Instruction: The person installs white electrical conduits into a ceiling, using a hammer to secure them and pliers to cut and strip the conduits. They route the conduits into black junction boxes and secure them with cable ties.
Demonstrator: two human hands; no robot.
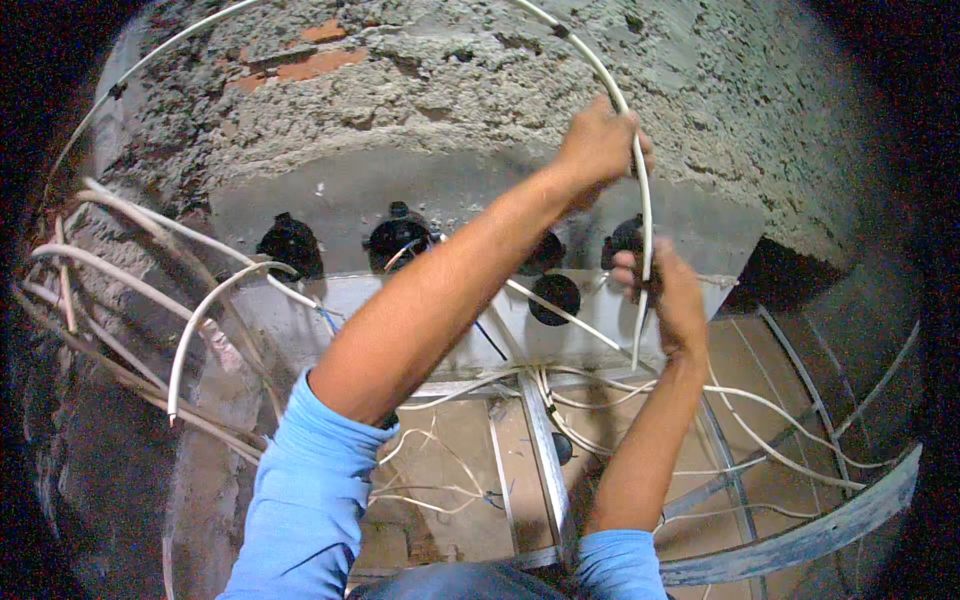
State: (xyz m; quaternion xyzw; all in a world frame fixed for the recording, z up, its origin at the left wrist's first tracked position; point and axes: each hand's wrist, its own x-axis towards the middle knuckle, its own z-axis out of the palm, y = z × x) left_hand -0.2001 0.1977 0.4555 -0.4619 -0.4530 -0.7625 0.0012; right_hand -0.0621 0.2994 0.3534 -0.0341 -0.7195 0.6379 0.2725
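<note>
A thick white cable arcs down from the top of the head view. My left hand, reaching across to the upper right, is closed around it. Lower down, my right hand has its fingers curled about the same cable near its hanging end; they are slightly blurred. Behind my hands, round black boxes sit in a grey plastered strip: one box is just beside my right hand, and another box lies partly behind my left forearm. Dark tape bands mark the cable above my left hand.
Further black boxes line the strip to the left. A bundle of loose white cables hangs at the left. Below run metal channels with more cables, and a curved metal strip lies lower right. Rough wall rises behind.
</note>
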